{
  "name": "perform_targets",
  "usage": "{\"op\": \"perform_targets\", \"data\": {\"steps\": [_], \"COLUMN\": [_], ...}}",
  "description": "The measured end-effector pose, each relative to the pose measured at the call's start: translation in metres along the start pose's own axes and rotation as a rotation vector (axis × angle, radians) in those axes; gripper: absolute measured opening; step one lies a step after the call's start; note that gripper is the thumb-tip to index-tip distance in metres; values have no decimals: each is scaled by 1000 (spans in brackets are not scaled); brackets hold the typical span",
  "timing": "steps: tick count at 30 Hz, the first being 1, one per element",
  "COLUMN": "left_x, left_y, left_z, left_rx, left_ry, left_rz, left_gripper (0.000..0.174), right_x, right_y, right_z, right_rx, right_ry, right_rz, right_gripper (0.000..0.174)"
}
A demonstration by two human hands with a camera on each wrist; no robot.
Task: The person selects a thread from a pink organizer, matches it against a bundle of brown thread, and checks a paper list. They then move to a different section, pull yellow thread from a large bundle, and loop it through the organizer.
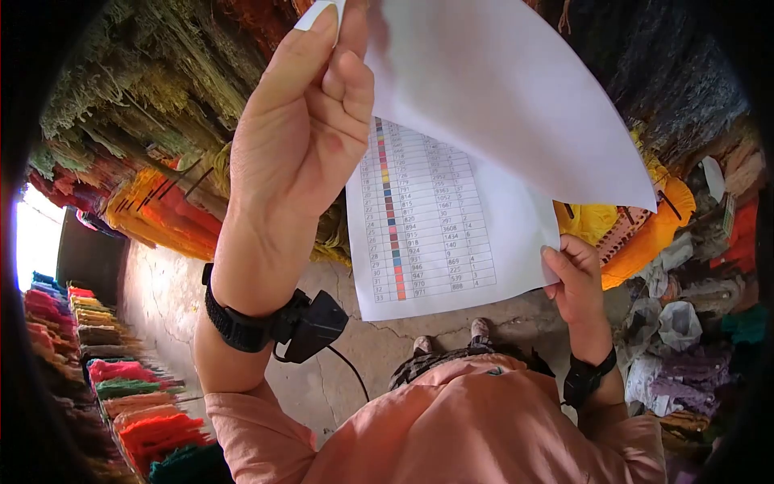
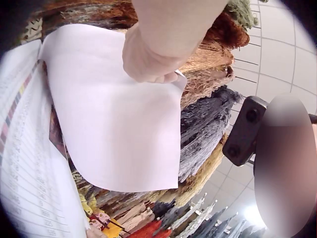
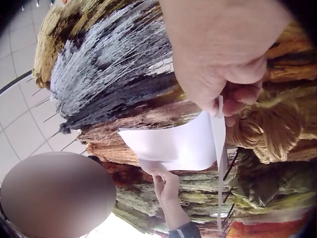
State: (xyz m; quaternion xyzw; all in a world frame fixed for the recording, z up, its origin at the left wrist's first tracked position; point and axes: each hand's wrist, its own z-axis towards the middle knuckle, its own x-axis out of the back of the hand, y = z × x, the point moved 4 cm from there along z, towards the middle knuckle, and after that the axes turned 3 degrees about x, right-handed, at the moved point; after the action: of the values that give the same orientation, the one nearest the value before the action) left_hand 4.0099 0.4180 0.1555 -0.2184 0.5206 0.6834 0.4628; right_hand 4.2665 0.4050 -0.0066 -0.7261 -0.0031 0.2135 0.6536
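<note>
My left hand (image 1: 302,121) is raised and pinches the edge of a white sheet (image 1: 516,89) between thumb and fingers, its blank side showing. Beneath it lies a printed sheet (image 1: 427,234) with a table of numbers and a strip of coloured squares. Its lower right edge is gripped by my right hand (image 1: 576,278), thumb on top. In the left wrist view the blank sheet (image 2: 119,119) hangs from my left hand (image 2: 158,54). The right wrist view shows my right hand (image 3: 223,59) holding the papers (image 3: 220,144) nearly edge-on, with my left hand (image 3: 168,191) beyond.
Hanks of yarn in grey (image 3: 114,59), brown, green and yellow hang close around the papers. Folded coloured bundles (image 1: 153,427) line the lower left. Plastic bags (image 1: 680,325) and purple yarn (image 1: 689,379) lie at the right. Concrete floor (image 1: 322,387) shows below, with two feet on it.
</note>
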Motion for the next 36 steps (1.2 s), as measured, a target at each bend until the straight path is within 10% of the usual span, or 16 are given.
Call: {"op": "perform_targets", "data": {"steps": [18, 19, 23, 26, 27, 30, 31, 36], "left_x": [26, 34, 63, 90, 82, 143, 80, 83], "left_y": [-10, -6, -16, -19, -19, 21, -19, -37], "left_z": [-47, -62, -124, -153, -152, -204, -162, -150], "left_rx": [139, 7, 47, 173, 370, 146, 260, 192], "left_ry": [31, 248, 717, 713, 477, 409, 661, 759], "left_rz": [93, 673, 754, 872, 802, 1450, 998, 1024], "left_gripper": [28, 23, 31, 45, 46, 44, 39, 37], "right_x": [2, 0, 10, 19, 27, 68, 86, 185], "right_y": [1, -1, 11, 10, 5, 3, 7, 12], "right_z": [-3, -4, -4, -6, -10, -20, -24, -47], "right_rx": [-14, -17, -15, 27, 24, 36, 44, 155], "right_ry": [-9, -1, -12, -77, -32, 138, 208, 650], "right_rz": [-38, -38, -142, 14, -54, -83, -68, -230], "right_gripper": [11, 11, 20, 19, 18, 18, 18, 11]}}
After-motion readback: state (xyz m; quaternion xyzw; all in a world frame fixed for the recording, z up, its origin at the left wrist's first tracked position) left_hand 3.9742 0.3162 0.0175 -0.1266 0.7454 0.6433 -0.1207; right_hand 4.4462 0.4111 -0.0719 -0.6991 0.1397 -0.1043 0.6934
